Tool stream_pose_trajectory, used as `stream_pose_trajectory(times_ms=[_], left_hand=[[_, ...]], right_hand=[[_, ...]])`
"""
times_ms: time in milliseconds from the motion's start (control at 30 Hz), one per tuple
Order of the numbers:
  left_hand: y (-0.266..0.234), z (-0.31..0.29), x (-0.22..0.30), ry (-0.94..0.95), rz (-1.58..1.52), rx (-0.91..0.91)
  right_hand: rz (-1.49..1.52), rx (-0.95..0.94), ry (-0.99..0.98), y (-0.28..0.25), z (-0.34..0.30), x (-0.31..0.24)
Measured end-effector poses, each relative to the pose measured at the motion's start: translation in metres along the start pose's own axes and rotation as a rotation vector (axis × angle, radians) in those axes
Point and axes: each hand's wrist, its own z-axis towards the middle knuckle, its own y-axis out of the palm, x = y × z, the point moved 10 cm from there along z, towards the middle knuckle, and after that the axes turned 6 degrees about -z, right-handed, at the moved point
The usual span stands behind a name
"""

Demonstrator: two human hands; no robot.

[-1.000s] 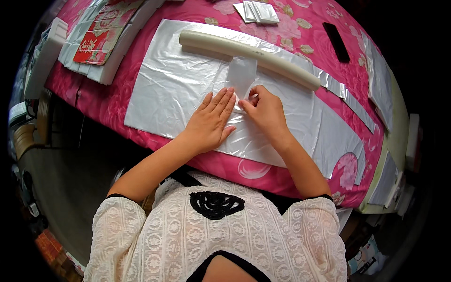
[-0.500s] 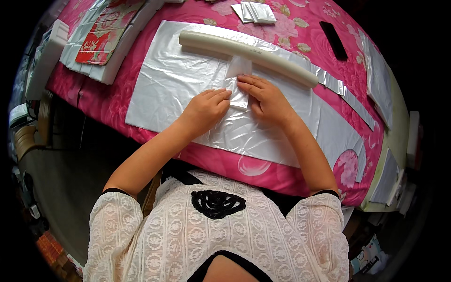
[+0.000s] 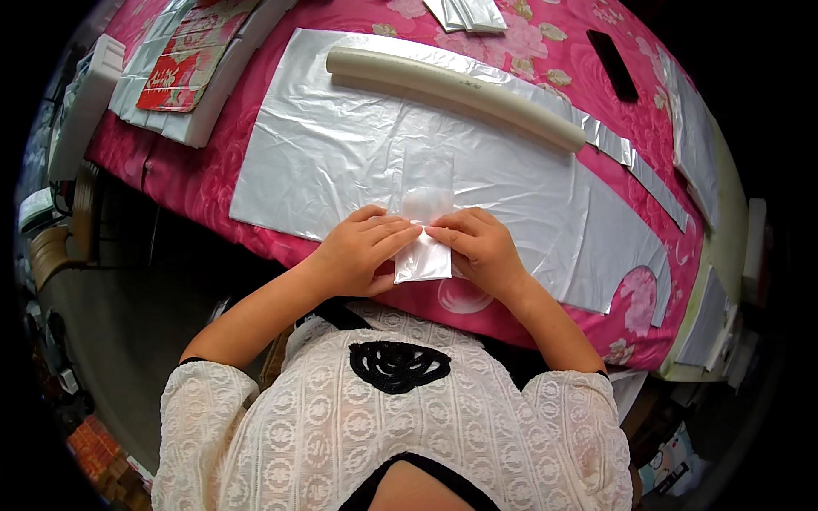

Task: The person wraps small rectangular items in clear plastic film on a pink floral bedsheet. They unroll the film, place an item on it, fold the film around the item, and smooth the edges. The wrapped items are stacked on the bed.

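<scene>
Both hands have slid back to the bench's near edge, left hand (image 3: 362, 251) and right hand (image 3: 477, 247) now pinching the small clear bag (image 3: 423, 243) there, pulled off the silver sheet (image 3: 341, 145).

A small clear glossy plastic bag (image 3: 423, 247) is seen on crinkled shiny silver film (image 3: 341, 145), over pink floral cloth (image 3: 554, 51).

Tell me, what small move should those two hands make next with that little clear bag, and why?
Probably press the fold flat. The left hand and right hand meet fingertip to fingertip on the small clear bag, which lies on the silver sheet near the table edge, its lower end still loose and lifted.
</scene>
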Motion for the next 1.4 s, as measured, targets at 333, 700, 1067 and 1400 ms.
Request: stream_pose_trajectory(times_ms=[333,700,1067,1400], left_hand=[[-0.018,0.026,-0.076,-0.732,-0.39,0.25],[0.012,0.055,-0.024,-0.216,0.284,0.098],[0.015,0.046,-0.027,-0.234,0.2,0.17],[0.033,-0.144,-0.045,-1.069,-1.138,0.37]], right_hand=[[0.335,-0.395,0.897,0.032,0.004,0.09],[0.462,-0.457,0.962,0.038,0.007,0.094],[-0.398,-0.137,0.434,-0.006,0.031,0.039],[-0.211,-0.208,0.167,0.086,0.054,-0.006]])
